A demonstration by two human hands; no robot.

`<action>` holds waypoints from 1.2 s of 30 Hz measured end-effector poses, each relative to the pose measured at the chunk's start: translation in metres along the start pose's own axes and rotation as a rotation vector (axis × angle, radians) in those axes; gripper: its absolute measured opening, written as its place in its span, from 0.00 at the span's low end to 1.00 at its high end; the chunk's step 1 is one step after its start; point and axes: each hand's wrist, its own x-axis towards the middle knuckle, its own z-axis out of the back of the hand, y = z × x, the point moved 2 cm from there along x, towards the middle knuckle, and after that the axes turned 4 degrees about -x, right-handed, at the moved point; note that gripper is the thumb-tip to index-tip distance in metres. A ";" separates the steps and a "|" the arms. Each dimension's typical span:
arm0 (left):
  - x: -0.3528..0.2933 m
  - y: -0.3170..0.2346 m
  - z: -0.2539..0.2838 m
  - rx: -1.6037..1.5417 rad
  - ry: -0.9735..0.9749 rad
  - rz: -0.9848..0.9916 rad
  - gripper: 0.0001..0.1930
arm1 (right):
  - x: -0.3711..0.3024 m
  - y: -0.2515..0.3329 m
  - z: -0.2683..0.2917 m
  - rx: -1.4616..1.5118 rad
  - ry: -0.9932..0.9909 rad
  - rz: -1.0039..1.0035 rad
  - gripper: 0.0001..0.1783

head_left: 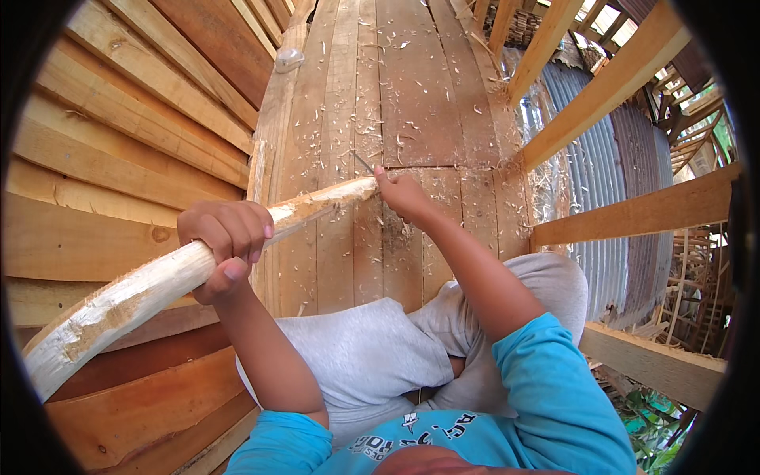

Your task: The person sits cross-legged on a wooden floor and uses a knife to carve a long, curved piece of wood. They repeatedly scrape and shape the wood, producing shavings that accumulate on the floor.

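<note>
My left hand [226,245] is wrapped around a long, pale, peeled wooden stick [134,297] that runs from the lower left up to the middle of the view. At the stick's far tip, my right hand [402,194] is closed on a small knife [364,164], its thin blade poking out up and left beside the tip. I sit on a plank floor [412,87] littered with wood shavings, my knees in grey shorts below the stick.
Stacked wooden planks [119,142] form a wall on the left. On the right stand pale timber rails [625,218] with corrugated metal sheeting [602,158] beyond them. Greenery shows at the lower right.
</note>
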 end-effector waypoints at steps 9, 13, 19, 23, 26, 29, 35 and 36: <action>0.000 0.001 -0.001 0.029 -0.013 -0.003 0.14 | -0.021 0.018 0.016 0.322 0.407 -0.187 0.29; -0.002 0.001 0.002 0.047 0.005 0.000 0.13 | -0.032 0.039 0.031 0.167 0.364 -0.107 0.30; -0.005 -0.001 0.002 0.053 -0.005 0.012 0.11 | -0.027 0.052 0.100 0.604 -0.097 0.006 0.30; 0.000 0.001 -0.003 0.046 -0.023 -0.002 0.13 | -0.016 0.014 0.151 0.901 -0.834 -0.100 0.21; -0.001 0.002 -0.002 0.046 -0.030 -0.005 0.13 | -0.004 0.013 0.130 0.911 -0.610 -0.061 0.14; -0.006 0.001 0.001 0.050 -0.068 -0.004 0.13 | -0.017 0.041 0.092 0.560 -0.303 0.065 0.13; -0.006 0.003 -0.003 0.033 -0.124 -0.010 0.14 | -0.019 0.035 0.053 0.114 -0.167 0.401 0.10; -0.007 0.002 -0.002 0.030 -0.116 -0.009 0.14 | -0.021 0.036 0.050 0.099 -0.043 0.292 0.12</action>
